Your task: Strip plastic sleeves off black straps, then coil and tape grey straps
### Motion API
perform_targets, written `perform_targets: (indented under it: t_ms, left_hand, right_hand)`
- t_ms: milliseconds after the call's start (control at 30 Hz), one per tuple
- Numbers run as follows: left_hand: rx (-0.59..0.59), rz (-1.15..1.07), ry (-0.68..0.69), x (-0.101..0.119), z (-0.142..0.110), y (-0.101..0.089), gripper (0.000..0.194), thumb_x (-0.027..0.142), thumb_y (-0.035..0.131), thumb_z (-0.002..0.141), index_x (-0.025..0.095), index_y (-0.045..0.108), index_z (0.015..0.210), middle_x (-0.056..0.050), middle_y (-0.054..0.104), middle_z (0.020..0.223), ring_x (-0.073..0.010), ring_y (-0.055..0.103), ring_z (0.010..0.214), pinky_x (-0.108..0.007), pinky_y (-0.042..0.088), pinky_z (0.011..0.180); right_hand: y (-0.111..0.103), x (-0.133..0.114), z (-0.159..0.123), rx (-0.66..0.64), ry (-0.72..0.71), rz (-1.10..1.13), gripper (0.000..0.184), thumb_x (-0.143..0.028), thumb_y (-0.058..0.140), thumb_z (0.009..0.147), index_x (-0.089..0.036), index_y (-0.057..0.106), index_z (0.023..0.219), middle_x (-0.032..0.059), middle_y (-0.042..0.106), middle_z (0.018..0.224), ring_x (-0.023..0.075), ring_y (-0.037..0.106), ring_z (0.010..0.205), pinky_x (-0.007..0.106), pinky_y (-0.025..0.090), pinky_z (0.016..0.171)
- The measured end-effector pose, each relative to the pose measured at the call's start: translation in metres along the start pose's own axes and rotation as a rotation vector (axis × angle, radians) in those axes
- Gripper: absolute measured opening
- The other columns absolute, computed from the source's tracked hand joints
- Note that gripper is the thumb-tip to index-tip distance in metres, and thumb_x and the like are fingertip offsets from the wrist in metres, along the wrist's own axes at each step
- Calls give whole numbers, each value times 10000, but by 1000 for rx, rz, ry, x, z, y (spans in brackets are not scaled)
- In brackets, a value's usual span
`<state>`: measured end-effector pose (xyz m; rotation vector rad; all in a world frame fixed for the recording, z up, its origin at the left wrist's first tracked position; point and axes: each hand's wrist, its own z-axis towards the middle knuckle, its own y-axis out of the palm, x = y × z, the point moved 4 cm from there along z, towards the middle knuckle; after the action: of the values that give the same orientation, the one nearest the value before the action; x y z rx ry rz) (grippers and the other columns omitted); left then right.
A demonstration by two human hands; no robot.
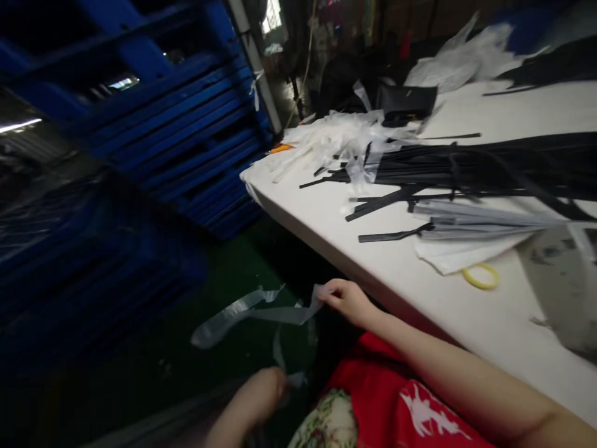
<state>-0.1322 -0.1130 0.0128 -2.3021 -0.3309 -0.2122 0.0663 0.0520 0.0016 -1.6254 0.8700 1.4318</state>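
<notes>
My right hand is beside the table's front edge, thumb and fingers pinched on the end of a translucent plastic strip. The strip trails off to the left above the green floor, loosely curled and partly blurred. Lower down is my left hand, smeared by motion, with its fingers turned away from view. Another bit of translucent strip shows right by it; whether the hand grips that piece, I cannot tell.
On the white table lie black strips, a bundle of translucent strips, a heap of clear plastic strips and a yellow ring. Blue pallets are stacked to the left. Red cloth covers my lap.
</notes>
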Motion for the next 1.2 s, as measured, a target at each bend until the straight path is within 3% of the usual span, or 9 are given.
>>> perform_targets:
  t_ms: [100, 233, 333, 433, 533, 700, 800, 1000, 1200]
  left_hand:
    - [149, 61, 175, 34, 6, -25, 282, 104, 465, 868, 160, 679, 1044, -111, 664, 1082, -242, 620, 1047, -382, 467, 948]
    - [367, -49, 503, 90, 28, -60, 306, 229, 514, 885, 208, 684, 1139, -111, 342, 1497, -310, 310, 1383, -471, 290, 1128]
    - [162, -166, 780, 128, 46, -62, 306, 311, 457, 939, 222, 731, 1042, -87, 446, 1425, -303, 373, 1336, -452, 303, 1115]
    - [-93, -339, 953, 161, 66, -53, 466, 383, 322, 996, 170, 733, 939, -70, 677, 983, -208, 605, 987, -345, 434, 975]
    - [-107, -504, 954, 183, 87, -45, 535, 432, 274, 1004, 127, 706, 920, -63, 675, 844, -169, 616, 811, -298, 471, 870]
    - [-59, -577, 975, 198, 102, -37, 511, 465, 286, 991, 137, 676, 1025, -77, 651, 933, -158, 605, 781, -268, 480, 774]
    - [-49, -581, 966, 199, 106, -36, 511, 475, 293, 986, 140, 679, 997, -68, 644, 871, -168, 607, 780, -279, 482, 782]
    - [-18, -545, 934, 196, 108, -31, 530, 492, 273, 986, 156, 683, 998, -71, 645, 921, -172, 609, 813, -279, 491, 792]
    - [-9, -561, 897, 191, 105, -30, 495, 480, 306, 985, 157, 680, 998, -67, 659, 905, -172, 618, 816, -268, 490, 777]
  right_hand:
    - [-21, 4, -6, 16, -29, -160, 177, -316, 638, 810, -180, 707, 722, 44, 703, 785, 176, 642, 758, 299, 482, 740]
    - [-41, 1, -23, 41, 41, -181, 168, -320, 670, 770, -170, 690, 697, 40, 694, 743, 166, 635, 702, 281, 490, 694]
    - [-48, -10, -37, 35, 70, -145, 163, -307, 671, 765, -159, 680, 700, 34, 681, 730, 151, 623, 675, 259, 484, 648]
    - [-59, -25, -51, 19, 51, -144, 183, -329, 673, 775, -159, 677, 707, 23, 658, 734, 134, 602, 655, 240, 465, 606]
    - [-98, -33, -67, 161, -8, -304, 200, -359, 641, 820, -184, 710, 888, 31, 677, 832, 135, 601, 693, 247, 475, 643]
    - [-204, -11, -115, 695, 101, -1013, 317, -391, 564, 875, -163, 692, 1054, 129, 666, 1063, 231, 618, 907, 355, 483, 848]
    - [-239, 12, -136, 737, 241, -1353, 377, -418, 536, 891, -139, 700, 1083, 187, 606, 1210, 312, 550, 1099, 436, 419, 970]
    - [-245, 20, -139, 678, 280, -1481, 379, -421, 526, 891, -131, 708, 1054, 199, 568, 1275, 329, 494, 1171, 452, 371, 1003]
    - [-235, 9, -89, 531, 280, -1352, 313, -307, 475, 931, -171, 671, 1132, 114, 665, 1011, 240, 612, 922, 329, 431, 805]
